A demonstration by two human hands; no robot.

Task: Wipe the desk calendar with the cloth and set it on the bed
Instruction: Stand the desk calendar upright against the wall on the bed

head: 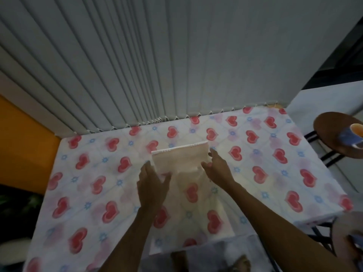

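Observation:
The desk calendar (179, 159) stands upright on the heart-patterned bed (275, 173), its plain beige back towards me and a white spiral binding along the top. My left hand (152, 187) is at its lower left corner with fingers spread. My right hand (219, 167) is by its right edge, fingers extended and apart. Both hands are at the calendar's sides, and neither is closed around it. I cannot make out a cloth.
Grey vertical blinds (157, 65) hang right behind the bed's far edge. A round wooden stool (334, 130) at the right carries a blue cup (353, 134). An orange wall (23, 144) borders the left side. My bare feet (240, 262) show at the bottom.

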